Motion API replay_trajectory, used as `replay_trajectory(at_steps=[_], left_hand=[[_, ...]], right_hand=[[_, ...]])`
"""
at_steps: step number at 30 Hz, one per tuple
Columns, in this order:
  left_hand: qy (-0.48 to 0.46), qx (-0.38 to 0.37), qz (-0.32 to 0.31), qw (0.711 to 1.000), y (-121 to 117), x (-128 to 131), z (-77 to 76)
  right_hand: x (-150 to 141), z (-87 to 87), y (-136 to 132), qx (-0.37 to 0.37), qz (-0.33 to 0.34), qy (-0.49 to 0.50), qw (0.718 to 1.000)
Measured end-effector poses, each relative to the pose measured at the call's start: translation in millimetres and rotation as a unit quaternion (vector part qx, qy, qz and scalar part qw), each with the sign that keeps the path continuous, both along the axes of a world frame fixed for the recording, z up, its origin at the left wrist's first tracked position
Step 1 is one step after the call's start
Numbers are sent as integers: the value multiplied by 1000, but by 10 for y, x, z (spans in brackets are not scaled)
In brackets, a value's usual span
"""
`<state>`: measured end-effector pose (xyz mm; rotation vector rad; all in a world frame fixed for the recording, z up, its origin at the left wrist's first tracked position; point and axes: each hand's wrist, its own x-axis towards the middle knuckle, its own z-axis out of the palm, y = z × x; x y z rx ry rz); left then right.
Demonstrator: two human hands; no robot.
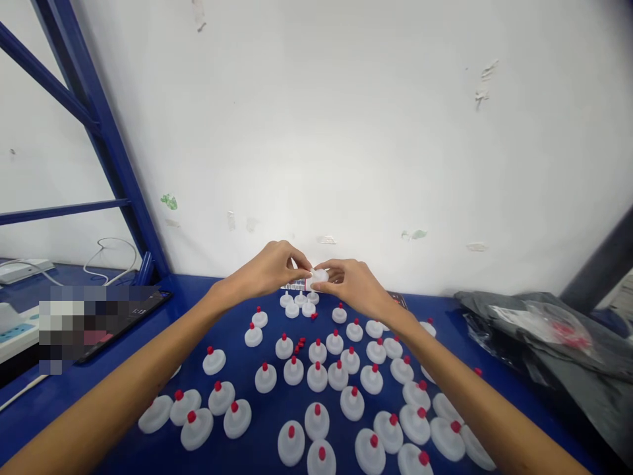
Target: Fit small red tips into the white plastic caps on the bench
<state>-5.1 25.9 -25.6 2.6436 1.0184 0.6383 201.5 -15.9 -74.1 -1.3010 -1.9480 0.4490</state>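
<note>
Up near the wall, a white plastic nozzle cap (320, 277) is between my two hands, tilted with its narrow spout toward the left. The thumb and fingers of my right hand (353, 284) grip its wide round base. At the spout end, my left hand (277, 267) is pinched closed; whether a small red tip sits there is hidden by the fingers. Below the hands stand several white nozzle caps with bare spouts (300, 300). A few loose red tips (299, 345) lie on the blue table (237, 366), among many white caps with red tips (317, 351).
A phone or tablet (148, 310) lies at the left beside a white power strip (20, 333) with cables. Grey plastic bags (539, 343) are heaped at the right. A blue metal frame (99, 125) rises on the left, and a white wall (326, 132) stands behind the table.
</note>
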Motion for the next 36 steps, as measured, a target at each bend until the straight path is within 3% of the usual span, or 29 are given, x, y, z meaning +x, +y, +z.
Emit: replay_trajectory(at_steps=[5, 12, 15, 19, 23, 27, 36], left_hand=[[26, 35, 2, 999, 0, 66, -101], [96, 50, 5, 994, -9, 91, -123], [141, 69, 42, 987, 9, 43, -86], [232, 87, 117, 962, 70, -85, -66], [330, 45, 170, 927, 158, -192, -135], [389, -25, 177, 904, 236, -219, -247], [407, -124, 129, 896, 320, -196, -375]], right_hand=[[-34, 6, -19, 38, -32, -56, 997], [-30, 35, -31, 35, 1, -62, 997], [-17, 16, -29, 18, 17, -62, 998], [-8, -84, -4, 24, -2, -165, 986], [-27, -232, 30, 20, 26, -236, 971], [-77, -344, 48, 11, 57, -282, 958], [-88, -306, 54, -1, 58, -284, 957]])
